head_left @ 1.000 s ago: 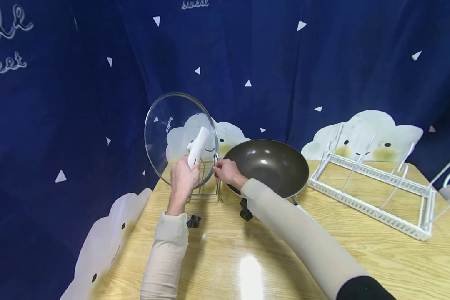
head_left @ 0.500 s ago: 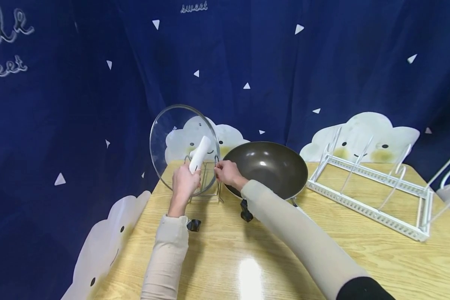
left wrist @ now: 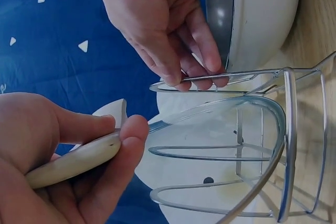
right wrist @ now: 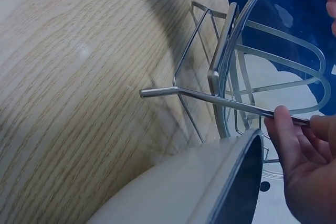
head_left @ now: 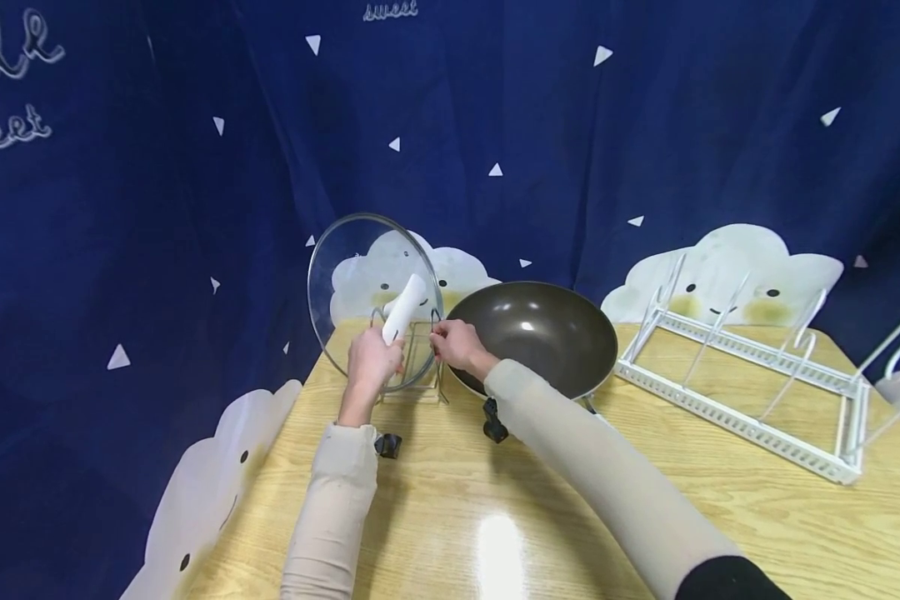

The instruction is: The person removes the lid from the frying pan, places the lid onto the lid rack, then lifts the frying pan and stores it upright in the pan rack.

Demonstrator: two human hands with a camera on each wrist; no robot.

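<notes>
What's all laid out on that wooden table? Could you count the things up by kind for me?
Glass lid, white handle gripped by the left hand: 1
Small wire rack, pinched by the right hand: 1
Dark wok: 1
Long white rack: 1
Total: 4 things on the table
</notes>
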